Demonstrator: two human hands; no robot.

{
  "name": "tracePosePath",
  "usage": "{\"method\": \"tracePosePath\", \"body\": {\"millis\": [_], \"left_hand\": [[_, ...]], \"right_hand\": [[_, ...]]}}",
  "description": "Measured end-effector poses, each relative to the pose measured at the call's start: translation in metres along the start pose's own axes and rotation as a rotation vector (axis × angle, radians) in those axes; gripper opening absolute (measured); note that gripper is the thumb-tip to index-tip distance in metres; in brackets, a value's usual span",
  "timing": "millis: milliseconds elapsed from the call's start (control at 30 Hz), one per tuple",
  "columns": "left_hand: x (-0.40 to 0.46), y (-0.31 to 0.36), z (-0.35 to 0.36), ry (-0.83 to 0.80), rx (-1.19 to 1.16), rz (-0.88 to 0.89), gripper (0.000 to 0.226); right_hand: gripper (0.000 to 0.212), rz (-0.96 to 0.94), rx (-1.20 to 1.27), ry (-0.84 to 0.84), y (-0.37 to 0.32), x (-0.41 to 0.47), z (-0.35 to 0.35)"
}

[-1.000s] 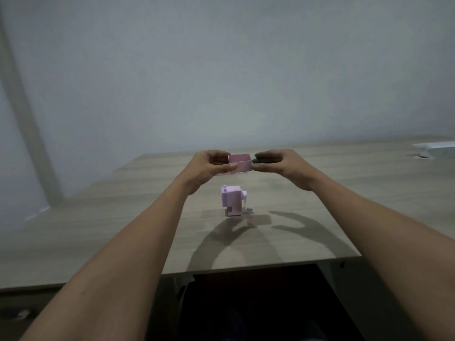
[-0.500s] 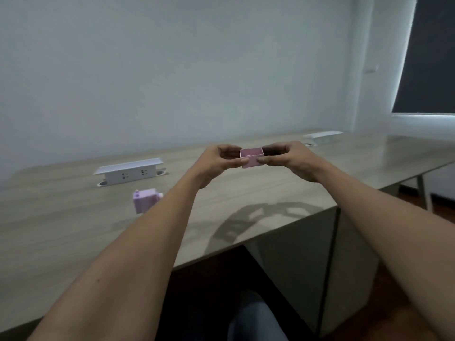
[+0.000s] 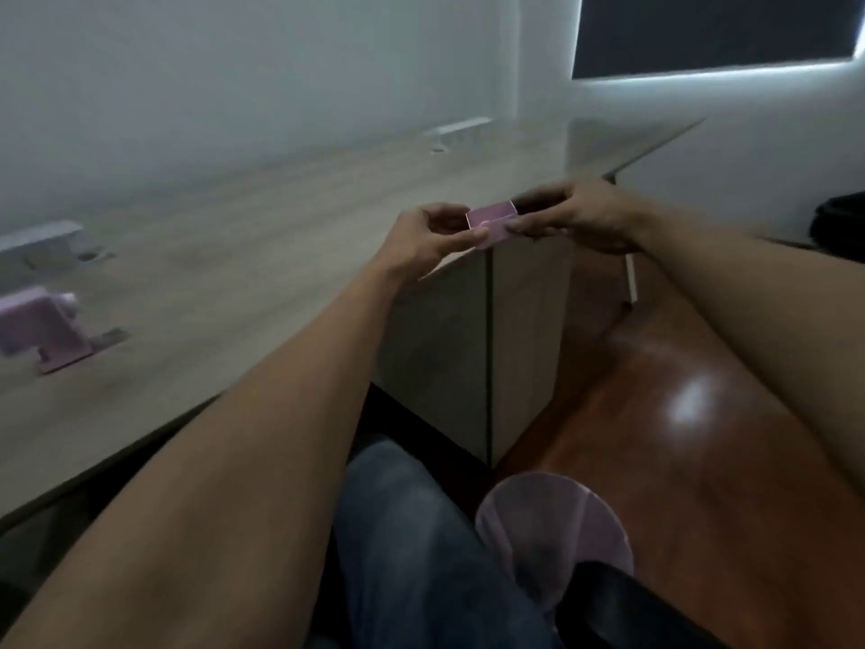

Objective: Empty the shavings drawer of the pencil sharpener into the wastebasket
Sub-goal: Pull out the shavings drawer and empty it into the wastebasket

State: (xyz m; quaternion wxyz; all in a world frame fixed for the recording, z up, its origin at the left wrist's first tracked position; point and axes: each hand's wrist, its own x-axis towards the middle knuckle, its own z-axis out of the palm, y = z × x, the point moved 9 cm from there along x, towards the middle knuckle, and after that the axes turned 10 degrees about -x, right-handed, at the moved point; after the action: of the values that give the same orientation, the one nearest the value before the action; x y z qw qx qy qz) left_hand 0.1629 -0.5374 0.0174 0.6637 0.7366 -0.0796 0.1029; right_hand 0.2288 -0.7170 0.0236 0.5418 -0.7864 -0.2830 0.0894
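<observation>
Drawer held past the desk edge.
Your left hand and right hand each pinch one end; sharpener far left.

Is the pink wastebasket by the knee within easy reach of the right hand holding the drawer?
Probably yes: the right hand shares the shavings drawer with the left hand above open floor; nothing blocks the way down to the wastebasket.

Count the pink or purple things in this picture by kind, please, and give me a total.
Drawer, held between both hands: 1
Sharpener on the desk: 1
Round translucent wastebasket on the floor: 1
Total: 3
</observation>
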Motion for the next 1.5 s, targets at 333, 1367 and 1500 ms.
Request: {"method": "tracePosePath", "body": {"millis": [333,1367,1500], "left_hand": [[-0.036,-0.138,0.065,-0.057,-0.035,-0.189,0.062],[-0.151,-0.374,0.135,0.152,-0.245,-1.072,0.058],[-0.146,-0.371,0.132,0.156,-0.241,-1.066,0.071]], "right_hand": [[0.053,0.278,0.162,0.015,0.153,-0.061,0.021],[0.052,1.122,0.469,-0.115,0.377,-0.193,0.142],[0.051,1.158,0.443,-0.115,0.374,-0.19,0.139]]}}
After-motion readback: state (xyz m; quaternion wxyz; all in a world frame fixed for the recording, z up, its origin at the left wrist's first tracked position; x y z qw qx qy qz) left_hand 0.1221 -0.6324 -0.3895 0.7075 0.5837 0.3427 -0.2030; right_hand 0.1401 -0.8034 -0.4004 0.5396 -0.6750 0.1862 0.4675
